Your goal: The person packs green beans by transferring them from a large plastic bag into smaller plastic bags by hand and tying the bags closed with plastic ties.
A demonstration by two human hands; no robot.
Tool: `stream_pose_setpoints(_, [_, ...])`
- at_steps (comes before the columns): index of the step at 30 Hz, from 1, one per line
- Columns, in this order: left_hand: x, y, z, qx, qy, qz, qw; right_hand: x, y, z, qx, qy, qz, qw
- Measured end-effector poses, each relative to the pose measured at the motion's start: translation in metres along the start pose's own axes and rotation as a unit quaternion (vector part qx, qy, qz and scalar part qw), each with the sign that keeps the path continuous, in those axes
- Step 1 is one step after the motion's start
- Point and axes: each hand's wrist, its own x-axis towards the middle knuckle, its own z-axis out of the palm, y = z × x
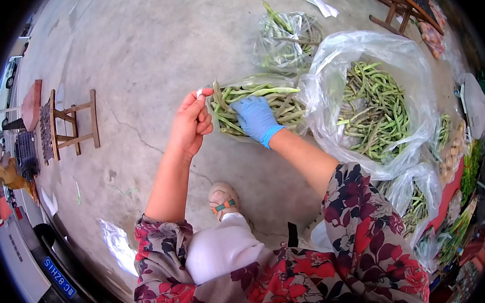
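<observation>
Cracked conc. floor w/ stool L, beans under R hand

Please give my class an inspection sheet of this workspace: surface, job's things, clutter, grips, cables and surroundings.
Surface: concrete floor, with a visible crack.
Job's things: long green pods on clear plastic; a larger clear bag of pods to the right.
Clutter: crumpled shiny sheet on the floor, left.
Grips: left grip bare, fingers curled, something white at the fingertips; right grip blue-gloved, on the pods.
Cables: nothing seen.
Surroundings: wooden stool left; vehicle lower left.
</observation>
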Motion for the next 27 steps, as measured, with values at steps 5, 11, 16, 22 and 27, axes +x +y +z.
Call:
stream_pose_setpoints(5, [0.004,-0.001,-0.015,-0.046,0.002,0.021,0.999,-0.026,0.019,-0.011,-0.085,-0.035,-0.040,0.995])
stream_pose_setpoints(11, [0.003,0.005,0.002,0.009,-0.014,0.002,1.000,-0.013,0.043,-0.060,-0.019,0.038,-0.138,0.989])
stream_pose_setpoints(16, [0.003,0.001,0.001,0.007,-0.015,-0.002,1.000,-0.010,0.101,-0.064,-0.114,0.069,0.072,0.989])
stream_pose_setpoints(22, [0.000,0.001,-0.002,0.029,0.003,-0.002,1.000,-0.023,0.097,-0.078,-0.222,-0.132,0.008,0.966])
stream_pose_setpoints(27, [-0.001,-0.001,-0.003,0.010,0.001,0.000,1.000,-0.060,0.103,-0.090,-0.187,0.029,-0.112,0.976])
